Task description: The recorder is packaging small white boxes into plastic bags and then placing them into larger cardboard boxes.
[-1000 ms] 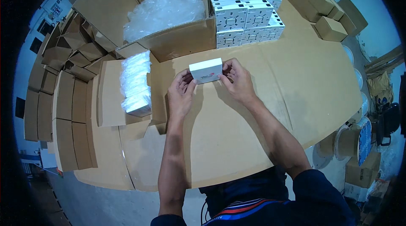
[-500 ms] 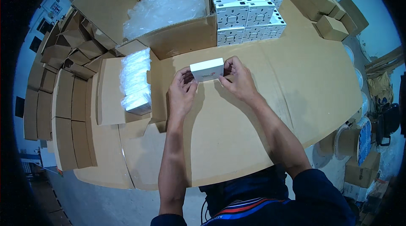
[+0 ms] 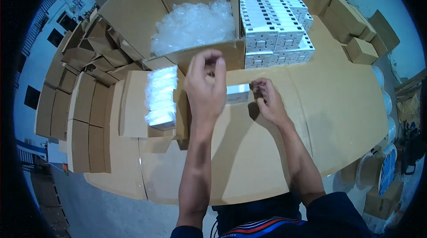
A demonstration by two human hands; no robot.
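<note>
We see our left hand (image 3: 205, 87) raised with fingers loosely curled above a small white box (image 3: 238, 93) on the cardboard-covered table (image 3: 338, 104), our right hand (image 3: 268, 101) touching its right end, a stack of white boxes (image 3: 273, 24) and a carton of clear plastic bags (image 3: 193, 24) beyond.

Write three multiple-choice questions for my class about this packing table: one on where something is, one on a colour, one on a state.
1. Where is the small box?
A. between the hands
B. on the floor
C. inside the big carton

2. What colour is the small box?
A. red
B. white
C. green

3. How is the big carton?
A. taped shut
B. crushed flat
C. open

Answers: 1 A, it lies on the table between the left hand and right hand; 2 B, its top shows white; 3 C, plastic wrap shows inside.
</note>
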